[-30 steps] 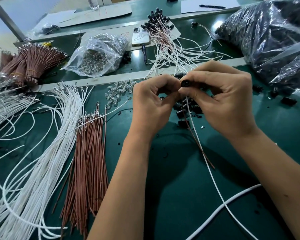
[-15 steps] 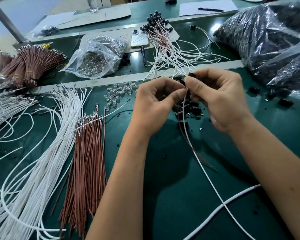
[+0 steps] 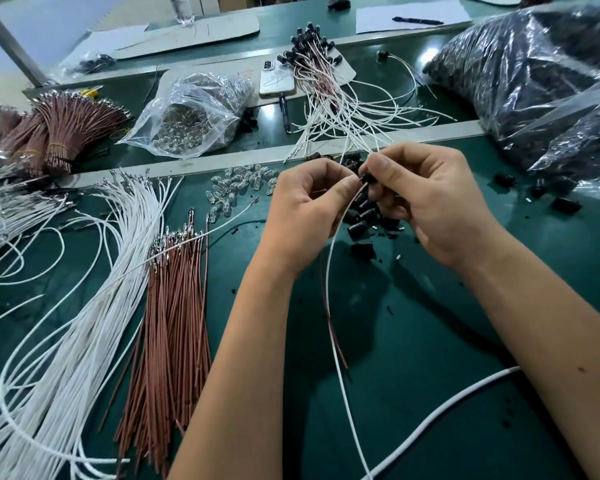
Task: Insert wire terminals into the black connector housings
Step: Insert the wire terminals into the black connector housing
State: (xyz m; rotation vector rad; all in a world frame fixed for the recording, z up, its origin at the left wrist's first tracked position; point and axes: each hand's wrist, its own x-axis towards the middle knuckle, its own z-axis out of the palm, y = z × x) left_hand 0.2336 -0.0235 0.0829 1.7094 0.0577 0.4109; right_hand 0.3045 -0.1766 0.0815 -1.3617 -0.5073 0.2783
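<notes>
Two hands meet above centre: the right hand (image 3: 437, 202) pinches a black housing (image 3: 367, 178), the left hand (image 3: 305, 206) pinches the white wire (image 3: 329, 271) entering it. Loose housings (image 3: 362, 220) lie at 6 o'clock beneath the pinch; the wire bundles (image 3: 118, 306) lie at 8 o'clock.

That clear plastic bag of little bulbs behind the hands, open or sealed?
Open: the clear plastic bag gapes at its crumpled mouth, lying on its side, the bulbs inside it.

One head-worn, wide-angle view looks forward and down onto a green table (image 3: 430, 341) from close above. Both forearms enter from the bottom edge, and the hands meet just above the frame's centre. The table's far edge curves across the top.
</notes>
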